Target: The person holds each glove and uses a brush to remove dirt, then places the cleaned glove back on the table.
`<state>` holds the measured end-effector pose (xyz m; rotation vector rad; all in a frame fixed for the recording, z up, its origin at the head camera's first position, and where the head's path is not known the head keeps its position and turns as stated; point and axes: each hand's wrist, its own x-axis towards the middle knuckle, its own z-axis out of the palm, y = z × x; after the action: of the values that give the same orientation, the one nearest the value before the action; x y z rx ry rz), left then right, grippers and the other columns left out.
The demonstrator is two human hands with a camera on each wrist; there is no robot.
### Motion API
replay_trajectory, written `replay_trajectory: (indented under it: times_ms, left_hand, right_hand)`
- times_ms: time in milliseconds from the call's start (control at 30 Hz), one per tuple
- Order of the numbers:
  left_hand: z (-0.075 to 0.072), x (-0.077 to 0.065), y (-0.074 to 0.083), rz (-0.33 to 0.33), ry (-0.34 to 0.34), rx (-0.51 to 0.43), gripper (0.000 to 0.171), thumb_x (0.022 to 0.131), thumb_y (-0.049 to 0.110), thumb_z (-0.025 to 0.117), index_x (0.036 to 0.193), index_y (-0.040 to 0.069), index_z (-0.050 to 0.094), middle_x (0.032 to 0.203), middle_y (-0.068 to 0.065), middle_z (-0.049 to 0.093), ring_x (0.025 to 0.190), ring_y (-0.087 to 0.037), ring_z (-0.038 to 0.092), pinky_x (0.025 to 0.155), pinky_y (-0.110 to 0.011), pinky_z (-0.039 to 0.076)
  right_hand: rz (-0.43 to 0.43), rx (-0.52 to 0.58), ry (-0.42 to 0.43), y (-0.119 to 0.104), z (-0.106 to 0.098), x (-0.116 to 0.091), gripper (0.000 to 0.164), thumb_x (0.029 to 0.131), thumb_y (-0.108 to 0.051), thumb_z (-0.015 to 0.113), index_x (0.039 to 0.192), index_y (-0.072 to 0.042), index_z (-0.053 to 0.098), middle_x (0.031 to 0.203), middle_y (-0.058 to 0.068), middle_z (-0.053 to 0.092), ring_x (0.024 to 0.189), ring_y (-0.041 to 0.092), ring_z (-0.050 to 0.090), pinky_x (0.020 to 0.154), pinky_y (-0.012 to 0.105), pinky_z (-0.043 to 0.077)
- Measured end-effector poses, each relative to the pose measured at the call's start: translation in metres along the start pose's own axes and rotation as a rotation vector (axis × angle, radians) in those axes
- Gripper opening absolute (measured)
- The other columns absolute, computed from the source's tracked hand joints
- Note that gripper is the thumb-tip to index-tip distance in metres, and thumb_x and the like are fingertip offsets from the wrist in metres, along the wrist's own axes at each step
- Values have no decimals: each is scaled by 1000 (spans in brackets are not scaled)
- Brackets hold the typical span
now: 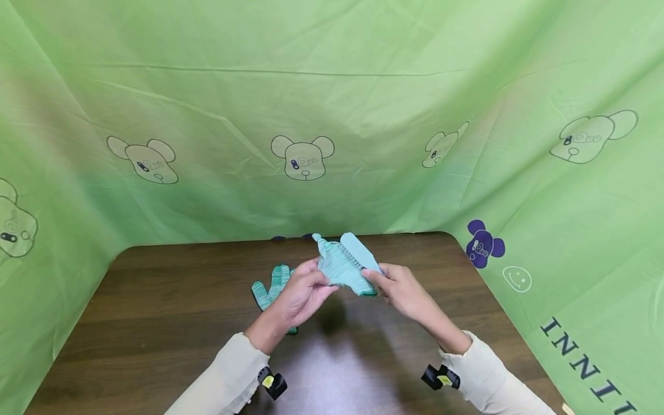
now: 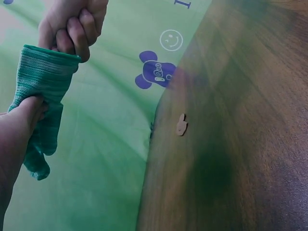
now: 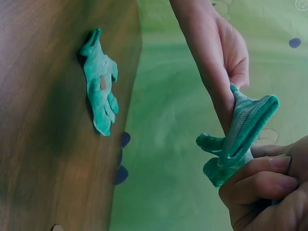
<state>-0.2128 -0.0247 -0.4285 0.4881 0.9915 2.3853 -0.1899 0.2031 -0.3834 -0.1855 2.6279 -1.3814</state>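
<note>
Both hands hold up a green striped knit glove [image 1: 339, 265] above the table. My left hand [image 1: 303, 294] pinches it on one side, thumb on top. At the other side my right hand [image 1: 399, 288] grips it near the darker green cuff edge. A smooth pale blue flap [image 1: 359, 251] stands along the glove by the right thumb; whether it is part of the glove I cannot tell. In the right wrist view the cuff opening [image 3: 252, 127] gapes slightly. A second green glove [image 3: 100, 91] lies on the table, partly hidden by my left forearm in the head view.
A brown wooden table [image 1: 171, 323] stands against a green cloth backdrop [image 1: 363, 104] printed with bear heads. A small brown flat piece [image 2: 181, 126] lies on the tabletop, and a brown patch [image 3: 102, 83] shows on the lying glove.
</note>
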Motion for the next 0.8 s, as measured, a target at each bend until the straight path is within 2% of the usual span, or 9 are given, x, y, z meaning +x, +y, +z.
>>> replay_trajectory:
  times_ms: [200,333,467,567,800]
  left_hand:
    - [-6,-4,-1,25,54,9,70,87,-17,22,156,-13,10,167,-25,15,154,-33,17,127,-52,18]
    - [-2,-1,-1,22,58,24,68,90,-15,23,157,-12,14,167,-23,19,155,-32,20,127,-49,20]
    - [4,3,-1,25,54,28,67,90,-15,25,157,-11,16,167,-21,21,155,-31,20,128,-46,20]
    - [5,5,-1,31,59,27,67,90,-16,25,156,-12,17,167,-21,22,156,-31,20,128,-46,20]
    - [2,5,-2,23,26,25,72,87,-17,21,158,-11,12,169,-22,16,157,-33,15,127,-51,17]
  right_hand:
    - [46,91,53,2,-9,0,40,103,-41,58,98,-2,61,57,-6,39,51,8,36,43,21,30]
    - [-25,70,-49,-7,-1,-6,39,104,-40,56,107,-4,68,60,-4,43,50,8,37,43,20,31]
    - [-123,-28,-148,-11,19,-11,38,105,-41,53,92,-8,66,61,-5,43,51,7,38,45,20,32]
    - [-151,-81,-135,-10,26,-11,42,105,-42,54,81,-8,59,59,-7,42,51,6,37,46,21,32]
    - [-113,-82,-76,-9,20,-7,36,105,-40,55,84,-12,63,59,-6,42,52,7,37,46,21,31]
